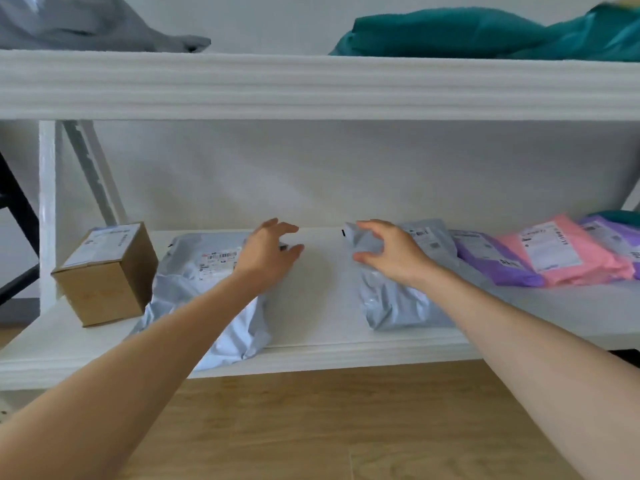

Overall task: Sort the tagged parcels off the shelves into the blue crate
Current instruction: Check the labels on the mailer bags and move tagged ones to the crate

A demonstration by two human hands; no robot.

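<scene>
Parcels on the lower shelf of the white rack: two grey poly mailers lie either side of a bare patch at the shelf's middle. Left grey mailer runs with its long axis front-to-back, near end overhanging the shelf's front edge, shipping label facing up at the far end. Right grey mailer lies the same way, label toward the back.

Left hand sits over the far right corner of the left mailer, fingers spread and curled, nothing gripped; contact with the film cannot be told. Right hand hovers over the far left part of the right mailer, thumb and fingers parted in a wide claw, also empty.

Each hand is nearer its own mailer; judged next move: a pinch downward, one parcel per hand.

Cardboard box stands left of the left mailer. Purple mailer and pink mailer overlap at the shelf's right end. Blue crate not in view.
</scene>
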